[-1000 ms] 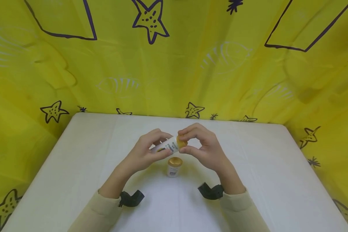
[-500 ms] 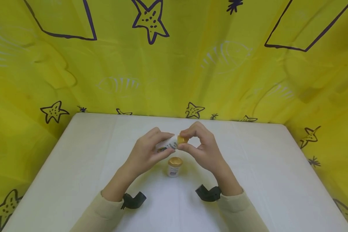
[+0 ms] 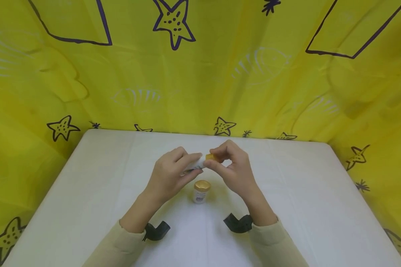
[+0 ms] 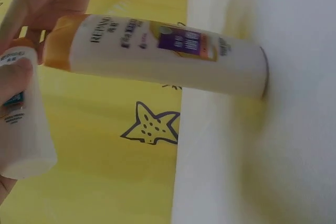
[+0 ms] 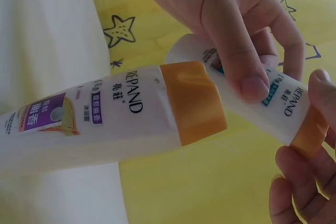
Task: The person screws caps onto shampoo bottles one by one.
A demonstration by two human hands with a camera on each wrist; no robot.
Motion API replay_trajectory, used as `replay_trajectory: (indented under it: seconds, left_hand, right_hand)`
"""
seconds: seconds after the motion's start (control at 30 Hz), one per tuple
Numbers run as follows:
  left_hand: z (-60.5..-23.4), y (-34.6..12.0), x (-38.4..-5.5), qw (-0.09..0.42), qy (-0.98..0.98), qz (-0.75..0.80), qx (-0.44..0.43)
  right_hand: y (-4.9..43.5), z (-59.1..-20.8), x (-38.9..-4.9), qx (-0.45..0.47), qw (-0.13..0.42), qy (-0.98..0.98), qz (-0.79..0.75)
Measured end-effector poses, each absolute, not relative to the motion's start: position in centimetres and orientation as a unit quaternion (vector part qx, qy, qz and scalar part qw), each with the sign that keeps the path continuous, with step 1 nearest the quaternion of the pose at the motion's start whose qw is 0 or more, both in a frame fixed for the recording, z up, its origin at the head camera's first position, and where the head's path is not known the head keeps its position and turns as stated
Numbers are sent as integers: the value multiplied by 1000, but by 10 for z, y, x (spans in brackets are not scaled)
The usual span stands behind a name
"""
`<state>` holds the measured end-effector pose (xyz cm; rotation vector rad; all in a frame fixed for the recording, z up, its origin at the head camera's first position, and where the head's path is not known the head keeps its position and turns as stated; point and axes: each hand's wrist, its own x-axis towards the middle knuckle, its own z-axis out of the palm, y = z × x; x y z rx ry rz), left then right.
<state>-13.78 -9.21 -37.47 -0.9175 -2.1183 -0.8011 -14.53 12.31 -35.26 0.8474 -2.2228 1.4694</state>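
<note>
In the head view my left hand [image 3: 169, 171] grips a small white bottle [image 3: 197, 164] by its body, tilted so that its golden cap [image 3: 210, 157] points to the right. The thumb and fingers of my right hand [image 3: 233, 168] pinch that cap. The right wrist view shows the held bottle [image 5: 265, 90] close up, with a teal label and the cap seated on its neck. A second white bottle [image 3: 200, 193] with a golden cap stands upright on the table, just below the hands in the head view. Its label [image 4: 181, 41] is purple, and it carries the word REPAND.
A white cloth covers the table [image 3: 287, 193]. Behind and beside it hangs a yellow curtain [image 3: 194, 81] printed with starfish. Black wrist-worn mounts [image 3: 157, 230] sit at both cuffs, near the standing bottle.
The held bottle has turned, so its printed label faces the head camera less. My right fingers have shifted around the cap, and both hands have moved slightly. The standing bottle stays in place.
</note>
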Motion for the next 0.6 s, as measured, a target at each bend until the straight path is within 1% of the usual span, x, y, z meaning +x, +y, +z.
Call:
replay_trajectory:
  seconds: [0.2, 0.33, 0.6]
  left_hand:
    - [-374, -96, -139, 331, -812, -339, -342]
    - [-375, -95, -140, 330, -807, -345, -348]
    - [-375, -94, -139, 361, -804, -303, -362]
  right_hand:
    - [125, -351, -147, 310, 160, -781, 518]
    - [125, -351, -147, 300, 167, -781, 522]
    - [120, -354, -145, 261, 155, -778, 550]
